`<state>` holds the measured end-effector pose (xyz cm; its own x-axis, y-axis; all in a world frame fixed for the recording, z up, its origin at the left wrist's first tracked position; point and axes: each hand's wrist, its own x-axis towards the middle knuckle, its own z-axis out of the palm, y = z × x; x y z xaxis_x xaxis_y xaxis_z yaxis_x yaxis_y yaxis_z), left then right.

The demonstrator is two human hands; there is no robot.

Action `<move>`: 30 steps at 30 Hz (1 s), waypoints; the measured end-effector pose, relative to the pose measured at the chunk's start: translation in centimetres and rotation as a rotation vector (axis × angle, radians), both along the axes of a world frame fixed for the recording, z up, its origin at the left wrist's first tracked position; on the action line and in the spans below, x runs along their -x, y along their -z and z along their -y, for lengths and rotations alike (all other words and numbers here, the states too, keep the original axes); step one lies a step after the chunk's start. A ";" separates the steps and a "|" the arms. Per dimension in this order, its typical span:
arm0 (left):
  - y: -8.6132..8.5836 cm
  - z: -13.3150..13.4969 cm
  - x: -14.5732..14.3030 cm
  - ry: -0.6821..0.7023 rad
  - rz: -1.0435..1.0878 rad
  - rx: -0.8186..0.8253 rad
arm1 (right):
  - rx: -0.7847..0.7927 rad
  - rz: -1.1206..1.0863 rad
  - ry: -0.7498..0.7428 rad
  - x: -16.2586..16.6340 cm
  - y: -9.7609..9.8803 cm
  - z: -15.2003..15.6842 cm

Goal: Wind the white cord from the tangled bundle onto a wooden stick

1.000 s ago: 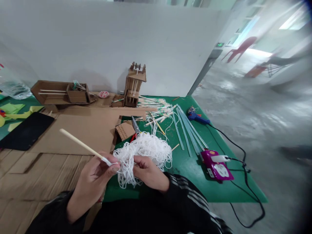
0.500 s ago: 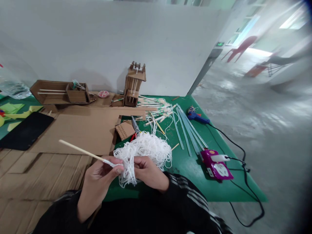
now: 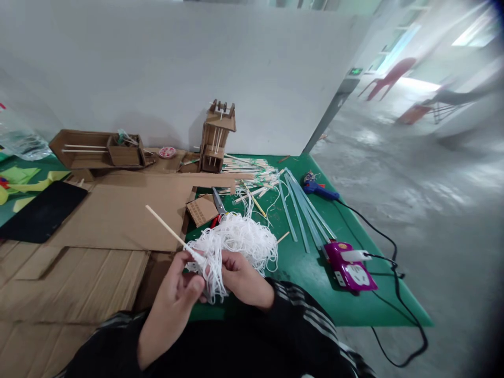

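Observation:
My left hand (image 3: 177,294) is closed around the lower end of a thin wooden stick (image 3: 165,226), with the thumb and fingers curled near it. White string is wound around that end of the stick, and the bare end points up and to the left. My right hand (image 3: 240,275) pinches strands of white string (image 3: 248,236) from a large tangled heap. Loops of it hang between my two hands and partly hide the fingertips. Behind the heap lie scissors (image 3: 218,200) with red handles and a small cardboard piece (image 3: 202,209).
Cardboard sheets (image 3: 129,210) cover the table's left part, with a black flat object (image 3: 41,210) on them. A cardboard model (image 3: 214,142) stands by the wall. Glue sticks (image 3: 303,210), a blue glue gun (image 3: 321,190) and a purple power strip (image 3: 350,266) with a cable lie right.
My left hand has moved right and turned, and the stick has swung to a steeper angle, closer to the string heap. My right hand stays almost where it was.

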<state>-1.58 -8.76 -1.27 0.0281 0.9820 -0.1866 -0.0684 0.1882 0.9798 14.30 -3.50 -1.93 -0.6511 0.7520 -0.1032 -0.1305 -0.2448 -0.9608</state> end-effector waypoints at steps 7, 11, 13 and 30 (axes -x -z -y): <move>-0.6 0.0 -1.1 -0.053 -0.088 0.041 | -0.183 0.304 0.165 -0.4 -0.5 0.7; -0.3 -0.4 0.1 0.006 -0.152 0.019 | -0.290 0.439 0.204 -1.1 -1.8 0.9; 0.0 -0.6 0.6 -0.025 -0.084 0.033 | -0.305 0.481 0.203 -1.7 -2.4 0.9; -1.4 -2.4 3.6 -0.271 0.157 0.147 | -0.200 0.150 0.214 -12.8 -4.2 -0.6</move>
